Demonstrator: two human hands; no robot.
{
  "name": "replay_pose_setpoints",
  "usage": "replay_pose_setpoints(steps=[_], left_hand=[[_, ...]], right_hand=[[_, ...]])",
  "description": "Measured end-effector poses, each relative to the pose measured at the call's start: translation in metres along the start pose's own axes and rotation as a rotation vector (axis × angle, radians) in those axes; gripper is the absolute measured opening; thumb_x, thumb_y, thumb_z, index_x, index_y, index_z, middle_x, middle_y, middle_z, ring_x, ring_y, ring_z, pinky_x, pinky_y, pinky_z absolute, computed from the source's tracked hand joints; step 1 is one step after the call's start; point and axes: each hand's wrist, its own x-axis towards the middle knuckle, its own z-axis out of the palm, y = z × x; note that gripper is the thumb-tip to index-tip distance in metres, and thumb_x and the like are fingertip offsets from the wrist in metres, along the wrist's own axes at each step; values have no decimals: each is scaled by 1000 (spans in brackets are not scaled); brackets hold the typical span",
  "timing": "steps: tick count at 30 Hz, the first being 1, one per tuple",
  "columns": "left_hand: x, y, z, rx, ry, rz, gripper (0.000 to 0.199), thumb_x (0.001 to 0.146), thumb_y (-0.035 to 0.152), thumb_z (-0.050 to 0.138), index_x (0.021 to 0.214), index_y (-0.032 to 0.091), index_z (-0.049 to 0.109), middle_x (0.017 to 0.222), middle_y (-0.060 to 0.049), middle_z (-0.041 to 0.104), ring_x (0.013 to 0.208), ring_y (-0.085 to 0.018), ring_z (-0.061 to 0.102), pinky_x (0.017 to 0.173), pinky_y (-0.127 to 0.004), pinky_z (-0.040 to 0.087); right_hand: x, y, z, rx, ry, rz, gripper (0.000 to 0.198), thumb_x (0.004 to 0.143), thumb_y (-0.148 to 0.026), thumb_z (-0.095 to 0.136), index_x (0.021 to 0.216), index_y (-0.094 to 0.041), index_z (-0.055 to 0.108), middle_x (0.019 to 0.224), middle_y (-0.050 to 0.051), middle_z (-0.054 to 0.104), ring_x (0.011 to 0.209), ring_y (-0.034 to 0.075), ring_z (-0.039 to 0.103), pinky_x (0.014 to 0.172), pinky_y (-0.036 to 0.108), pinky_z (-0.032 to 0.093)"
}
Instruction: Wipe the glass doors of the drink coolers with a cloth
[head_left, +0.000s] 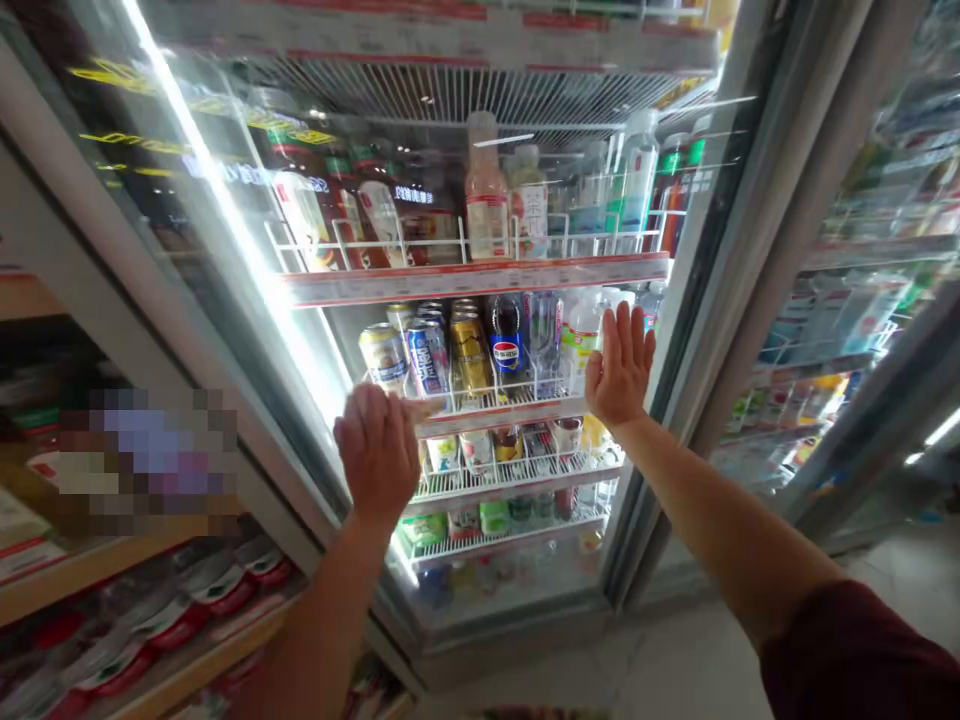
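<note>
I face an open drinks fridge with wire shelves. My left hand (379, 450) reaches toward the front rail of the can shelf (495, 412), fingers loosely bent, holding nothing. My right hand (621, 365) is raised flat with fingers spread, at the right end of the same shelf, near the clear bottles (581, 335). Between the hands stand several cans (427, 355) and a Pepsi bottle (507, 335). The shelf above (480, 280) carries taller bottles, among them a pale pink drink (486, 195).
The glass fridge door (187, 260) stands swung out at the left. Beyond it wooden shelves (135, 600) hold packaged goods. A second closed glass cooler (847, 300) stands at the right. Lower fridge shelves (517, 475) hold cups and small bottles. Pale floor lies below.
</note>
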Motion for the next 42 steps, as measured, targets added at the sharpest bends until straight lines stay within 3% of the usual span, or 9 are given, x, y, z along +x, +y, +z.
replay_pose_setpoints(steps=[5,12,14,22,26,30,33,38,42], left_hand=[[83,-42,-16,-74,-9,-231,63,113,37,34,171,12,32,180,-12,21,170,-33,6,140,-63,6],[-40,11,-4,-91,-82,-221,66,111,27,39,174,18,23,179,-16,24,169,-31,6,140,-62,12],[-52,12,-2,-112,-88,-213,67,111,28,40,175,20,23,178,-16,26,169,-31,7,140,-64,13],[78,-37,-16,-34,11,-302,66,115,43,26,168,3,31,180,-18,18,168,-39,8,138,-65,8],[42,11,-7,-72,-26,-199,65,113,26,33,173,9,18,180,-20,11,170,-33,0,139,-66,7],[-9,58,9,-79,-73,53,70,107,16,46,174,19,26,173,-12,39,169,-20,4,142,-49,11],[19,46,9,-57,-74,112,65,107,16,46,171,16,33,170,-12,45,170,-20,4,142,-47,6],[122,-2,-5,-18,-34,-80,61,112,27,30,171,11,30,180,-13,23,170,-23,-1,140,-56,7],[105,23,1,-45,-24,-99,67,109,23,36,173,10,23,181,-16,19,171,-28,-2,140,-61,8]], right_hand=[[-2,3,1,-18,3,-7,70,104,-30,32,173,-16,28,176,15,40,170,32,22,135,63,20],[-4,6,2,-11,68,-52,69,105,-33,32,170,-11,34,175,18,40,170,33,23,135,62,22],[-4,6,2,-13,60,-54,69,105,-33,33,171,-12,32,176,18,40,170,33,24,134,63,23],[-3,7,2,-11,70,-51,67,107,-35,30,170,-11,36,174,19,42,169,33,25,134,61,23],[-4,7,0,29,78,-39,67,108,-38,32,168,-9,41,173,21,43,169,34,27,135,60,23],[-4,8,0,53,61,-37,68,107,-39,33,169,-11,39,173,20,43,169,34,26,135,64,22],[-5,10,2,57,81,-60,68,108,-39,33,169,-10,38,173,21,43,169,34,25,135,62,21],[-5,8,3,66,115,-66,68,107,-36,36,171,-13,37,174,20,42,169,34,26,136,59,21],[-4,5,3,46,112,-88,71,106,-29,37,175,-16,25,177,17,38,169,35,24,134,67,23]])
